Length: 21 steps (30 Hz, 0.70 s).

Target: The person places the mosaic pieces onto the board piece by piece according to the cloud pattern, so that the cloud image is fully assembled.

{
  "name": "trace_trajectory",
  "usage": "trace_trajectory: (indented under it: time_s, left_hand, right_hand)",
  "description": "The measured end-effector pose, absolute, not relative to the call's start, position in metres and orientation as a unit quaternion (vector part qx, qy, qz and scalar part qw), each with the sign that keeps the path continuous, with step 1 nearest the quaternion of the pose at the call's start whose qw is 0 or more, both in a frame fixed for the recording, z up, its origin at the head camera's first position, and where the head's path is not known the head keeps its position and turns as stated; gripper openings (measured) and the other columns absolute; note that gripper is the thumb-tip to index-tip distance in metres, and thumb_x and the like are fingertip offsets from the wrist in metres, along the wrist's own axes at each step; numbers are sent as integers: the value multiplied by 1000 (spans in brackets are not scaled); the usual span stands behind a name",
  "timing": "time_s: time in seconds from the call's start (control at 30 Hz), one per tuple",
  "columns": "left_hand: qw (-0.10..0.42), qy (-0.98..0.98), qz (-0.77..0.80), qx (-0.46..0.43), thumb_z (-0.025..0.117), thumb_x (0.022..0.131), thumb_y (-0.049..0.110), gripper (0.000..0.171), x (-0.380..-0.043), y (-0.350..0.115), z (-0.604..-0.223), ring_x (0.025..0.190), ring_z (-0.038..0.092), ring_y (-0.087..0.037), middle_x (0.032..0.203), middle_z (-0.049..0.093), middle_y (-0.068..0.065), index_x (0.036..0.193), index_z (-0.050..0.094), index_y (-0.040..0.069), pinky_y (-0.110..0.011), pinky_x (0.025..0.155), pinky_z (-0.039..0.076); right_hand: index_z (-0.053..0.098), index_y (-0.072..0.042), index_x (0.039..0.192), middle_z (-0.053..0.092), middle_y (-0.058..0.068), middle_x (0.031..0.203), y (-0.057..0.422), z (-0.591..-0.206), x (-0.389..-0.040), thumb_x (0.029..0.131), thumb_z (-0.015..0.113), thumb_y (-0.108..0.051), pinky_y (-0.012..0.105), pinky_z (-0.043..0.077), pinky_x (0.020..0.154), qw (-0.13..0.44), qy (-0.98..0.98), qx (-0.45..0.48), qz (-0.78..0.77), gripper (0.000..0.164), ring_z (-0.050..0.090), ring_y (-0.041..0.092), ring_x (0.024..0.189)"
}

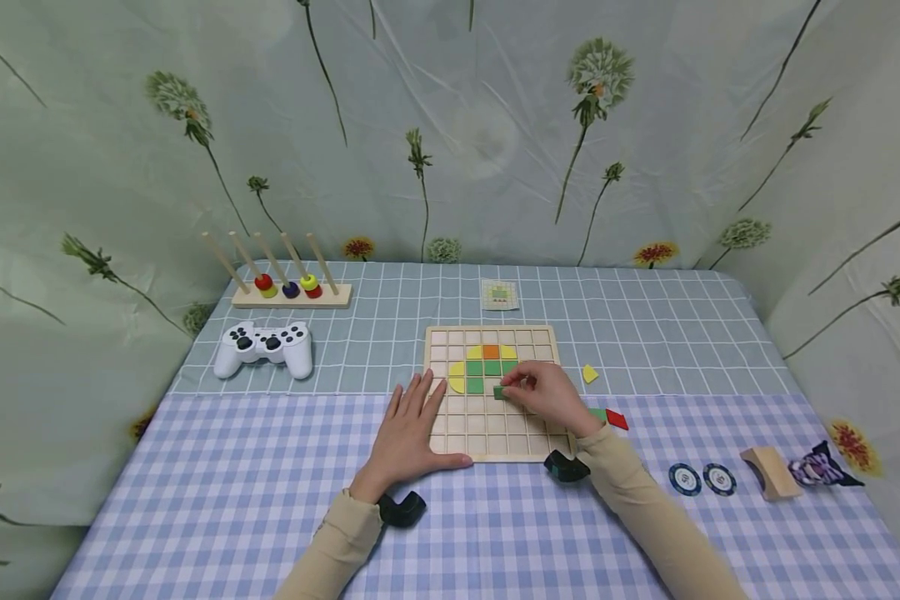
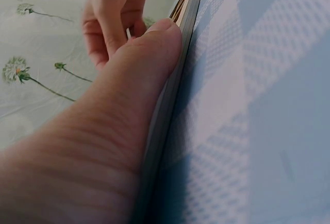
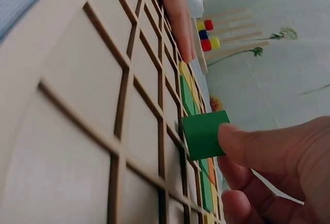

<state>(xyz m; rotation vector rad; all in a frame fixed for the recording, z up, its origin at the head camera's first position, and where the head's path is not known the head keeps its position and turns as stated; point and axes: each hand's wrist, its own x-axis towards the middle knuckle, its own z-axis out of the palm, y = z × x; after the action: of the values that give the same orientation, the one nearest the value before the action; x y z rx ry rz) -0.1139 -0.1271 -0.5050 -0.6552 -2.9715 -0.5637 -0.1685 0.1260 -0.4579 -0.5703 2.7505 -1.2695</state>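
A wooden grid board (image 1: pixel 487 435) lies on the tablecloth. Flat across its left edge rests my left hand (image 1: pixel 411 429), fingers spread and straight, the thumb along the front edge. My right hand (image 1: pixel 546 395) pinches a green square tile (image 3: pixel 205 135) between thumb and fingers, tilted close over the grid. Tiles set in the upper cells include an orange square (image 1: pixel 491 352), several green squares (image 1: pixel 475 385) and yellow rounded pieces (image 1: pixel 457 384). In the left wrist view, the left thumb (image 2: pixel 162 33) lies along the board's edge.
A small pattern card (image 1: pixel 499 295) lies behind the board. Right of it are a yellow tile (image 1: pixel 589 373), a red tile (image 1: pixel 617 419), two poker chips (image 1: pixel 685 479), a wooden arch block (image 1: pixel 771 473) and a purple packet (image 1: pixel 822 467). At left stand a game controller (image 1: pixel 264 348) and a peg rack (image 1: pixel 292 301).
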Motion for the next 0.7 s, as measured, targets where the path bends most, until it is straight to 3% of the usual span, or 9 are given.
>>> trace_trajectory:
  time_s: [0.43,0.7]
  left_hand:
    - [30,-958,-186,-215,54,68,83,116,-114,-128,-506,143,6,-28,157,11,-12,152,20,11,-43,114,-1]
    - [28,-959,-185,-214,53,68,84,116,-114,-128,-507,143,4,-27,157,10,-11,153,19,12,-43,114,-1]
  right_hand:
    - [74,-11,84,65,-3,82,111,-458,-178,83,75,-14,28,39,55,31,912,-149,-381,4,45,14,59]
    - [76,-14,80,68,-5,82,107,-458,-182,82,75,-19,32,48,67,9,930,-150,-335,5,60,14,75]
